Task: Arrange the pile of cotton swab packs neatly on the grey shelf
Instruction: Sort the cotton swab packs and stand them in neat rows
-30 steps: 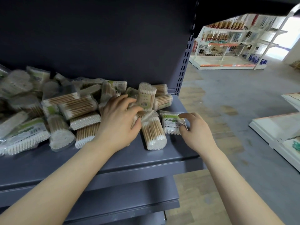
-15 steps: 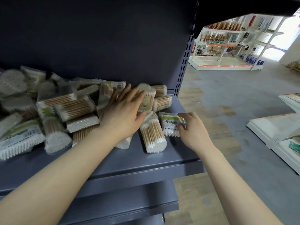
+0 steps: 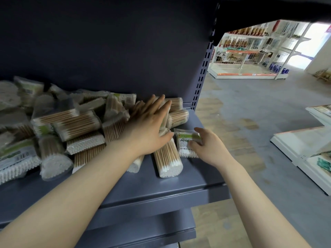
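Two hands: left hand (image 3: 148, 129) flat, fingers straight on the pile (image 3: 71, 126); right hand (image 3: 209, 145) pinching a flat pack (image 3: 185, 142).

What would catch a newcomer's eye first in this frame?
First, the jumbled pile of cotton swab packs heaped across the left and middle of the grey shelf. Next, the two hands at its right end: the left hand lies flat with straight fingers on the packs, while the right hand pinches a small flat green-labelled pack near the shelf's right edge.
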A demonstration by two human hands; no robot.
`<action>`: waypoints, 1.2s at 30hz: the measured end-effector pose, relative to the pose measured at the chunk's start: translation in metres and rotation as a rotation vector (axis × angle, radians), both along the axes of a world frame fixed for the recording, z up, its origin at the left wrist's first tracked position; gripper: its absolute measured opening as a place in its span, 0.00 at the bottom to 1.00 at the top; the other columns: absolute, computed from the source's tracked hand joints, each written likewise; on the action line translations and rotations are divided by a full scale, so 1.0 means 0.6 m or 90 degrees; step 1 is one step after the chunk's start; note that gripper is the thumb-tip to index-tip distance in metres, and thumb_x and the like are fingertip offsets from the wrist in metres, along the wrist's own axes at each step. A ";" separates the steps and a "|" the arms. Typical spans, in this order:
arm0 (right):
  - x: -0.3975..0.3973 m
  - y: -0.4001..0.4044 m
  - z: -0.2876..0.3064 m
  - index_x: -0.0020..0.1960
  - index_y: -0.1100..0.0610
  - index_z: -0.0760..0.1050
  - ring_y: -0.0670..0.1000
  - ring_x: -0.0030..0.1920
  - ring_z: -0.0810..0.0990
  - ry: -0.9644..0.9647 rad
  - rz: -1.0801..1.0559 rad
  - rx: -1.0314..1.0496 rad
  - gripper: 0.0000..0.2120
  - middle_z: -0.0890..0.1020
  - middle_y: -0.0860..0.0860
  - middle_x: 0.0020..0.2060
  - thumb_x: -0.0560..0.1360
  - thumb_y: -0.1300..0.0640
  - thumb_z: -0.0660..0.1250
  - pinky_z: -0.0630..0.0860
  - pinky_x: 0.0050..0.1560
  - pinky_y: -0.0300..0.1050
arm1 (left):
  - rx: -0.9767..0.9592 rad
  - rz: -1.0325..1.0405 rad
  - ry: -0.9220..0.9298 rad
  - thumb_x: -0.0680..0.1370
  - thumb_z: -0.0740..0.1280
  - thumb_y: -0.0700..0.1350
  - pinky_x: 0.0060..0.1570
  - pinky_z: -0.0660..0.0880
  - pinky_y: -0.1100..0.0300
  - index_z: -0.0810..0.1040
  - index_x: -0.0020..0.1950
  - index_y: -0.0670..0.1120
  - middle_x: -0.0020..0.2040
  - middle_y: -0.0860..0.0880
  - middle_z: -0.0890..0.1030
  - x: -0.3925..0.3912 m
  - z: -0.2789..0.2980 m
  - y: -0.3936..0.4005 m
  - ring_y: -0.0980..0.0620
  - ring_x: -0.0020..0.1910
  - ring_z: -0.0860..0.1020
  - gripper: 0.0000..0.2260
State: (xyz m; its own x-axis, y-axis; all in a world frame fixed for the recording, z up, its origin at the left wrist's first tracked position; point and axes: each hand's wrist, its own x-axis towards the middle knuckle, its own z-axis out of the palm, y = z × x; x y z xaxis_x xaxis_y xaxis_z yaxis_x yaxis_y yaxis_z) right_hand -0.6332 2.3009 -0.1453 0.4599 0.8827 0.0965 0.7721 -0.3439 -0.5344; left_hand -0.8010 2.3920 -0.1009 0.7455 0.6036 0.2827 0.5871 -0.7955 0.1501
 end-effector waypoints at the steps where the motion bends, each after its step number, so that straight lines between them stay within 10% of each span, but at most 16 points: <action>1: 0.000 0.001 0.001 0.70 0.60 0.63 0.54 0.67 0.68 0.005 0.005 -0.003 0.27 0.71 0.56 0.67 0.74 0.56 0.64 0.63 0.56 0.37 | 0.000 0.001 0.000 0.76 0.59 0.60 0.72 0.39 0.56 0.44 0.76 0.50 0.77 0.52 0.41 0.004 -0.001 -0.001 0.53 0.75 0.39 0.36; 27: 0.021 0.103 -0.004 0.70 0.59 0.64 0.55 0.66 0.69 0.104 -0.035 0.136 0.19 0.71 0.56 0.67 0.80 0.57 0.55 0.65 0.62 0.43 | 0.036 0.034 0.031 0.72 0.60 0.59 0.72 0.36 0.55 0.39 0.76 0.45 0.76 0.48 0.39 0.012 -0.016 -0.016 0.49 0.74 0.38 0.42; 36: 0.034 0.150 -0.008 0.67 0.61 0.67 0.60 0.63 0.72 0.169 -0.021 0.135 0.18 0.75 0.60 0.62 0.82 0.56 0.49 0.67 0.62 0.50 | 0.083 0.048 0.000 0.64 0.52 0.61 0.71 0.47 0.53 0.58 0.73 0.41 0.74 0.43 0.58 0.012 -0.024 -0.014 0.45 0.74 0.54 0.41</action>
State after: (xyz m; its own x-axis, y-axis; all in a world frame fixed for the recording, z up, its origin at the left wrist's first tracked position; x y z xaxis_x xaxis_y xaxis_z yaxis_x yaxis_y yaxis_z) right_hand -0.6130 2.3909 -0.1498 0.5220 0.8397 0.1495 0.5871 -0.2267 -0.7771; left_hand -0.7938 2.3839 -0.1155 0.6992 0.6162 0.3625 0.6464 -0.7615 0.0478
